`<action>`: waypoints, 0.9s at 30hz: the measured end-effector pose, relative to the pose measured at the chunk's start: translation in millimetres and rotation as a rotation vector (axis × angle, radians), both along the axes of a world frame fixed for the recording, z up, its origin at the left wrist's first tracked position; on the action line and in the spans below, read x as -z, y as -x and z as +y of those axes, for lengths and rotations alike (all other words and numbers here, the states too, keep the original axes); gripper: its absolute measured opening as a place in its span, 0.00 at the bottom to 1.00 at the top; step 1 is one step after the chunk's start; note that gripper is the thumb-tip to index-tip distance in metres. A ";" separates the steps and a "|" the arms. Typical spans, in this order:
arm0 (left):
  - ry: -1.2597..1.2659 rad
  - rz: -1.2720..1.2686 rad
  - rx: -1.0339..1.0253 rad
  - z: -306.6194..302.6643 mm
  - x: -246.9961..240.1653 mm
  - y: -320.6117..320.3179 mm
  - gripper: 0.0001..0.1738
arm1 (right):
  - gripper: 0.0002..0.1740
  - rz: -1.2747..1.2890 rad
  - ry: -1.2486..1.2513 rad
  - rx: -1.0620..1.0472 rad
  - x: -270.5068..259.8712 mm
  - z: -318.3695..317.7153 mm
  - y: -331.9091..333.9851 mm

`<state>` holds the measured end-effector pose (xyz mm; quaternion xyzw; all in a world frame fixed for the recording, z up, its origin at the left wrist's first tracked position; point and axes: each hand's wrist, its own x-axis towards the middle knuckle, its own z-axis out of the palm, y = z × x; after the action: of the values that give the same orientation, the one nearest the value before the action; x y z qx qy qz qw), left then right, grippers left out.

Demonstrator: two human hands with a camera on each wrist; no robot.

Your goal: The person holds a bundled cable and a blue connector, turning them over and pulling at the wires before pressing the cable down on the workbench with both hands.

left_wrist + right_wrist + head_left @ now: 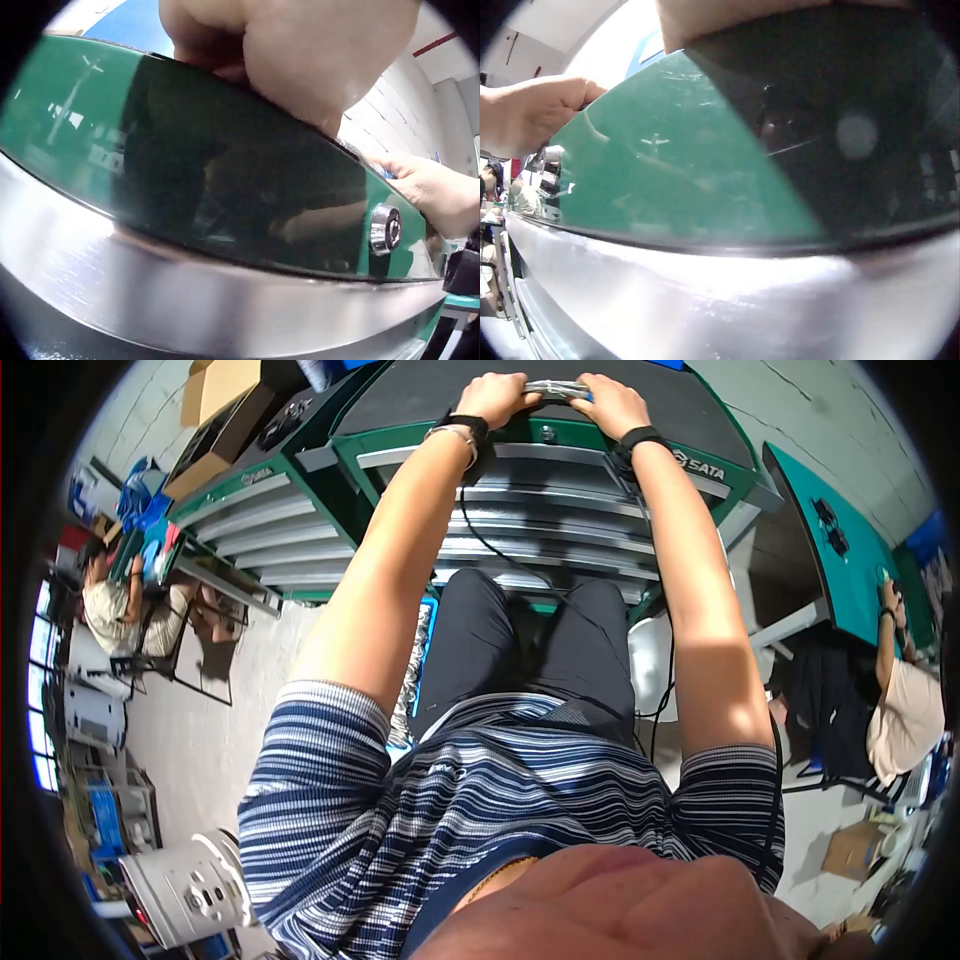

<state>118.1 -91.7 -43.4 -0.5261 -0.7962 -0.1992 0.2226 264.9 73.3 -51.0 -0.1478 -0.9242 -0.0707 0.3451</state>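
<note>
Both hands are at the front edge of a green tool cabinet's dark top [420, 400] in the head view. Between them lies a slim bundle of shiny silvery strands [556, 389], with a bit of blue near its right end. My left hand [492, 400] grips the left end with curled fingers. At the other end, my right hand [612, 406] pinches the bundle with thumb and fingers. In the left wrist view, the left hand [300, 60] sits over the cabinet's green edge and hides most of the bundle. The right wrist view shows little of the right hand [735, 16].
Silver-fronted drawers [550, 495] and a lock [548, 434] face my lap. A black cable [490, 545] hangs from the left wrist. An open cardboard box [222, 395] stands left. A teal table [850, 550] is at right. People sit on both sides.
</note>
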 end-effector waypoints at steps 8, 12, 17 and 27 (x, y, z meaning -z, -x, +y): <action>-0.051 -0.072 0.006 -3.1 4.8 -3.2 0.23 | 0.20 -0.035 0.007 -0.050 -0.4 3.1 0.9; -0.189 -0.012 -0.075 -9.2 13.2 -24.4 0.19 | 0.19 -0.025 0.008 -0.055 -2.2 -1.2 -1.6; -0.286 0.026 -0.088 -11.3 18.8 -36.9 0.16 | 0.19 -0.028 0.012 -0.031 -5.4 -7.2 -7.2; -0.046 -0.023 -0.094 -12.9 -1.0 -30.4 0.18 | 0.18 -0.041 0.050 -0.032 -8.5 -10.6 -7.8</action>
<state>148.5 -104.7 -42.4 -0.4806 -0.8177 -0.2131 0.2345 272.7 62.7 -42.6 -0.1403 -0.9347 -0.0451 0.3233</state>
